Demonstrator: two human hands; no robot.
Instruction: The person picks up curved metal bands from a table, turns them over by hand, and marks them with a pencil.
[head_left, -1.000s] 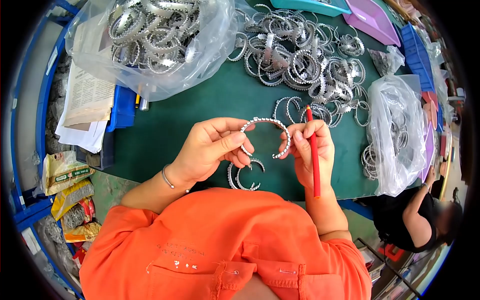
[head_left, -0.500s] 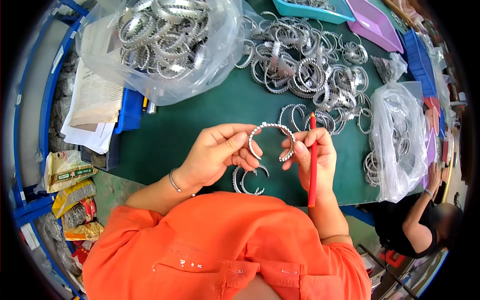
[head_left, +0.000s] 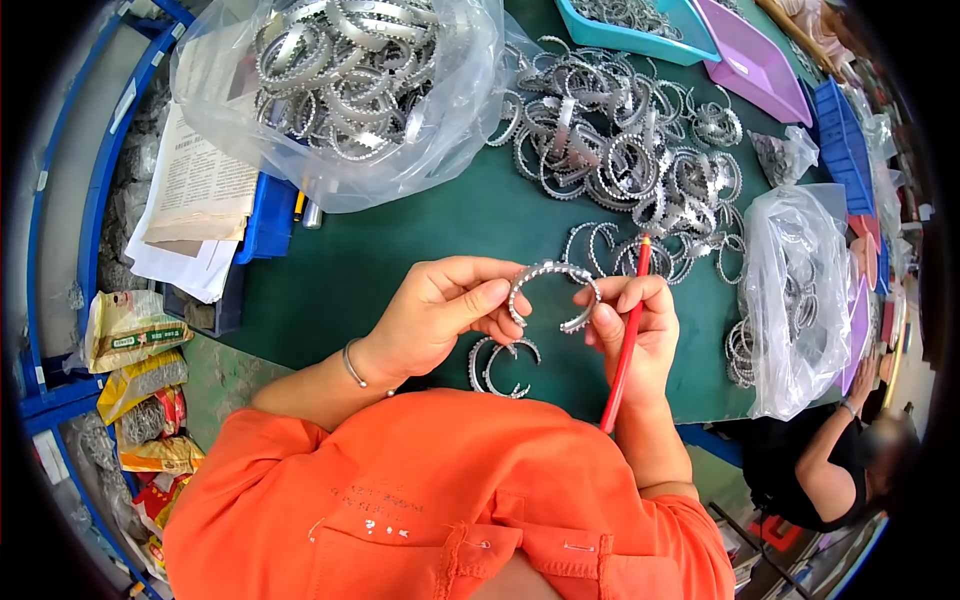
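Between my two hands is an open, C-shaped metal ring [head_left: 548,268] with a ridged, toothed edge, its gap facing down toward me. My left hand [head_left: 452,303] pinches its left side between thumb and fingers. My right hand [head_left: 640,325] is closed on the ring's right end and also holds a red pencil [head_left: 626,350], which slants up past the fingers. Just below the hands, a couple of similar C-shaped rings [head_left: 490,368] lie on the green tabletop [head_left: 340,290].
A heap of metal rings [head_left: 620,140] lies beyond my hands. A clear bag of rings [head_left: 340,90] stands at back left, another plastic bag [head_left: 800,300] at right. Teal [head_left: 640,35] and purple trays [head_left: 755,65] are at the back. A co-worker [head_left: 830,460] sits at right.
The ring has tilted, and its right side sits closer to my right fingers. The red pencil has gone from upright to slanted. The whole view has shifted slightly.
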